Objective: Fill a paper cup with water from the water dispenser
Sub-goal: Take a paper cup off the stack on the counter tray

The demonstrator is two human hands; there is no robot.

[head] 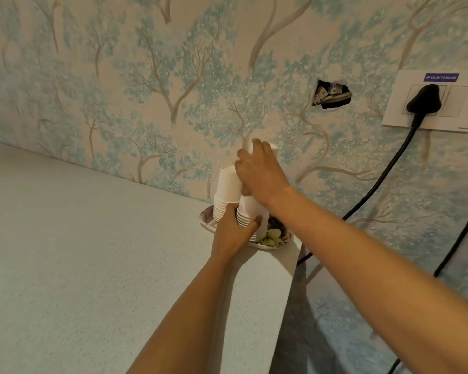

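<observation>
Two stacks of upside-down white paper cups stand on a flowered tray [274, 238] at the far right corner of the counter. The left stack [227, 188] is untouched. My left hand [234, 230] grips the lower rims of the right stack [247, 211]. My right hand [260, 172] wraps around the top paper cup [272, 147] of that stack, raised a little above the rest. Most of that cup is hidden by my fingers. No water dispenser is in view.
The pale speckled counter [92, 252] ends at an edge just right of the tray. A black plug [424, 102] sits in a wall socket at the right, its cable hanging down. A hole with wires [331, 95] breaks the tree-patterned wallpaper.
</observation>
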